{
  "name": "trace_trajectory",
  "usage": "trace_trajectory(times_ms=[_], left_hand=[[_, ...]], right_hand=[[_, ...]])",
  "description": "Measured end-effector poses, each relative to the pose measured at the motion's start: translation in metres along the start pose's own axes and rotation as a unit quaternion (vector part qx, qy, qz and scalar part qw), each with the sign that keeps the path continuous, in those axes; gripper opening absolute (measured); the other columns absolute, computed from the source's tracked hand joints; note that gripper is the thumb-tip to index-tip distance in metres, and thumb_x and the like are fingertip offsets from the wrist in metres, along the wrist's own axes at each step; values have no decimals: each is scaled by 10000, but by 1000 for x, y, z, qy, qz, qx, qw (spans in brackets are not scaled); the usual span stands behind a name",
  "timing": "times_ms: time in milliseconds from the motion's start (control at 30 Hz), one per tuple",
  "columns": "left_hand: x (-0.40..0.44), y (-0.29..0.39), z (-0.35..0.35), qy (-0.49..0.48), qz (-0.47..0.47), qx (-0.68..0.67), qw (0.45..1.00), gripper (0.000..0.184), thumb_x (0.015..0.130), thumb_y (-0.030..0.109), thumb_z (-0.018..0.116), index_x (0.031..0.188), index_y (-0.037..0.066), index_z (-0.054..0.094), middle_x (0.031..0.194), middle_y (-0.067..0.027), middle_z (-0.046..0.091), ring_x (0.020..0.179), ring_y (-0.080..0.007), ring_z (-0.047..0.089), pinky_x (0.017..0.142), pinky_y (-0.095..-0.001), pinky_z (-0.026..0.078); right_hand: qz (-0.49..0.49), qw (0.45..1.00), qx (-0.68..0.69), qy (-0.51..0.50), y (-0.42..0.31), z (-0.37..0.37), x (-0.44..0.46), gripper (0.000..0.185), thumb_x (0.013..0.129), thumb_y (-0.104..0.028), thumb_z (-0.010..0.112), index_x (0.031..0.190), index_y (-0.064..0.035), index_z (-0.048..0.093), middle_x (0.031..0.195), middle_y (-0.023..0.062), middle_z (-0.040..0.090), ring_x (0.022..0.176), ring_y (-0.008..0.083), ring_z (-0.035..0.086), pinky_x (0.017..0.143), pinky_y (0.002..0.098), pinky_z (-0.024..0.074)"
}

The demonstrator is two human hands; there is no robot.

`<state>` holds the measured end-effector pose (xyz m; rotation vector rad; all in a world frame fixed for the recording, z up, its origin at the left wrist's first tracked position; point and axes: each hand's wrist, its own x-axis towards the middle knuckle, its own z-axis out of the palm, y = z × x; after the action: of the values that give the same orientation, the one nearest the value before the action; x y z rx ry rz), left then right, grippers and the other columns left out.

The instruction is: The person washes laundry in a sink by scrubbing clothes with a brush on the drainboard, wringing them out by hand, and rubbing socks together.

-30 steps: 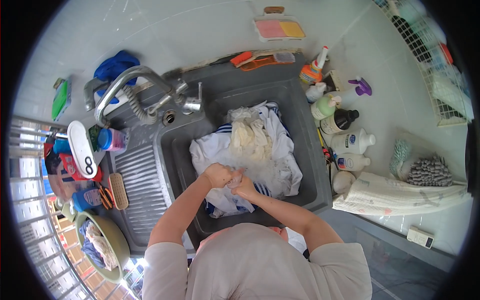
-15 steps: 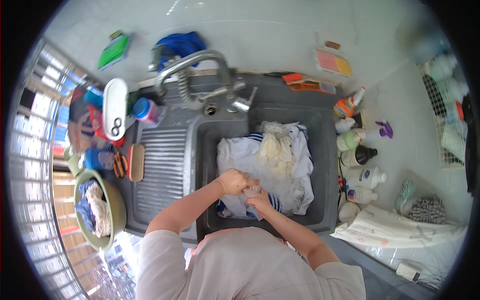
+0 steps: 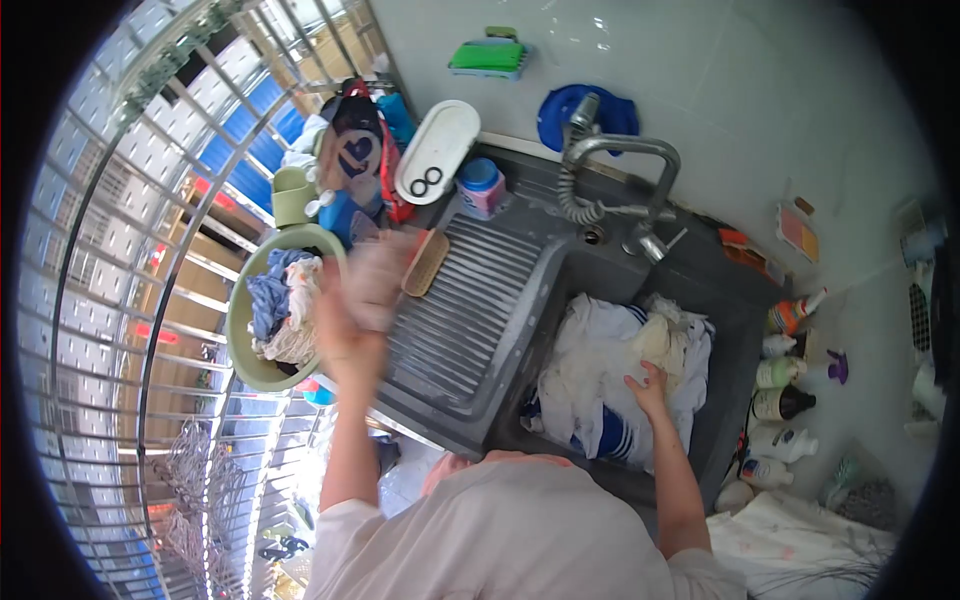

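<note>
Smeared by motion, my left hand is beside the rim of the green basin, with a blurred pinkish cloth in its grasp. The basin holds blue and pale clothes. My right hand is over the wet laundry in the grey sink, its fingers apart and nothing gripped. Under and around it lie white cloth with blue stripes and a cream-coloured piece.
Between the basin and the sink bowl is a ribbed drainboard, with a brush at its left edge. The faucet stands behind. Several bottles line the right side; a metal grille is at the left.
The view has turned left. My hands, together over the sink before, have parted: the left has moved out to the basin with the small cloth, while the right has opened over the laundry.
</note>
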<state>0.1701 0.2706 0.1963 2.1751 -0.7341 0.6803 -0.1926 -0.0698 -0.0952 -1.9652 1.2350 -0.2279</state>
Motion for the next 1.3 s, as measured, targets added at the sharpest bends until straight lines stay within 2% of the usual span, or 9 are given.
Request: trace_trajectory(times_ms=[67, 167, 267, 400, 533, 767, 967, 1167, 1300], left_hand=[[14, -113, -36, 120, 68, 157, 978, 504, 758, 48, 698, 1244, 4, 574, 1135, -220, 611, 1033, -401, 600, 873, -454, 485], [48, -191, -95, -4, -36, 380, 924, 692, 819, 207, 692, 1475, 241, 475, 1349, -162, 559, 1120, -402, 593, 897, -477, 490], [26, -280, -98, -230, -16, 293, 928, 1010, 758, 282, 764, 1594, 173, 206, 1547, -174, 376, 1414, -393, 350, 1190, -455, 244], [22, -346, -111, -215, -52, 144, 964, 1001, 778, 318, 815, 1573, 79, 256, 1594, -254, 248, 1470, -388, 273, 1199, -437, 218], [43, -310, -116, -159, -172, 148, 961, 864, 824, 370, 802, 1528, 93, 384, 1580, -278, 266, 1468, -390, 275, 1187, -447, 232], [66, -154, -59, -105, 76, 118, 985, 549, 975, 218, 646, 1475, 81, 463, 1542, -205, 384, 1410, -340, 392, 1150, -433, 309], [43, 45, 38, -393, 74, -190, 897, 579, 886, 130, 730, 1417, 47, 516, 1398, -151, 574, 1289, -257, 538, 1086, -365, 400], [-66, 143, 188, -672, 106, -267, 683, 728, 784, 303, 813, 1393, 21, 531, 1392, -196, 538, 1249, -342, 547, 1045, -418, 443], [-175, 166, 288, -678, 40, -232, 696, 1162, 682, 387, 884, 1548, -19, 224, 1498, -289, 395, 1431, -380, 352, 1178, -419, 310]], right_hand=[[-86, 981, -161, 58, 36, 8, 12, 862, 725, -166, 841, 1469, -79, 414, 1434, 261, 418, 1292, 398, 441, 1086, 440, 405], [-106, 977, -166, 81, 27, -3, 17, 1013, 685, -213, 858, 1531, -78, 317, 1464, 225, 424, 1380, 376, 382, 1143, 431, 343], [-27, 983, -177, 39, 37, -2, 15, 1026, 706, -242, 843, 1554, -119, 278, 1448, 194, 461, 1299, 372, 488, 1095, 441, 399], [110, 969, -220, -36, 15, -1, 1, 924, 732, -258, 819, 1512, -153, 335, 1368, 170, 552, 1179, 365, 594, 1009, 450, 462], [100, 955, -277, -43, 59, 25, -14, 495, 803, -345, 747, 1223, -136, 591, 1122, 150, 693, 1059, 358, 658, 935, 469, 485], [72, 997, -5, 17, 37, -21, -65, 351, 907, -336, 661, 1167, -101, 685, 1096, 158, 711, 1071, 325, 657, 947, 416, 483], [71, 864, 496, 49, -43, -113, -68, 357, 1006, -204, 571, 1301, -5, 600, 1356, 116, 608, 1244, 203, 560, 1069, 341, 412], [-17, 822, 569, -10, -105, -170, -84, 407, 1004, -212, 570, 1299, 68, 561, 1395, 179, 571, 1279, 261, 550, 1097, 399, 406], [-78, 813, 577, -3, -136, -206, -99, 434, 996, -248, 564, 1286, 75, 555, 1389, 269, 542, 1304, 360, 525, 1113, 478, 395]])
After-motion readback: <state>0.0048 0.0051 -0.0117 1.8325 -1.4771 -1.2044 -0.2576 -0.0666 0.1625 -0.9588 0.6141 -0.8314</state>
